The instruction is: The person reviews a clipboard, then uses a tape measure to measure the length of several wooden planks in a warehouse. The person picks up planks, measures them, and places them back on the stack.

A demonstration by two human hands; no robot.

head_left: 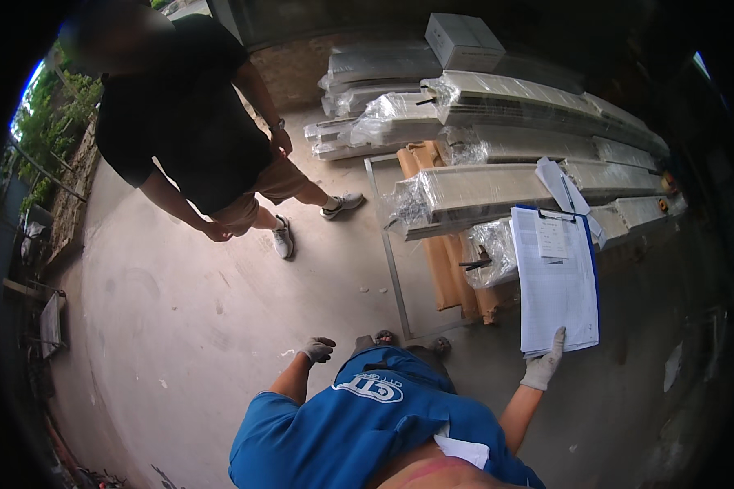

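Note:
My right hand (pixel 541 368), in a pale work glove, grips the lower edge of a blue clipboard (pixel 593 287). Printed sheets (pixel 546 301) lie on the board, and a smaller slip (pixel 553 239) sits under its metal clip. More loose papers (pixel 564 186) stick out past the clip end. To the left of my body hangs my left hand (pixel 319 350), gloved with dark fingers. Its fingers are loosely bent and apart, and I see nothing in them. The floor lies below it.
Long plastic-wrapped bundles (pixel 497 191) are stacked ahead and to the right, with a white carton (pixel 465 42) on top. Brown cardboard-wrapped lengths (pixel 444 273) and a metal frame (pixel 394 273) lie beside them. A person in a black shirt (pixel 196 122) stands ahead left.

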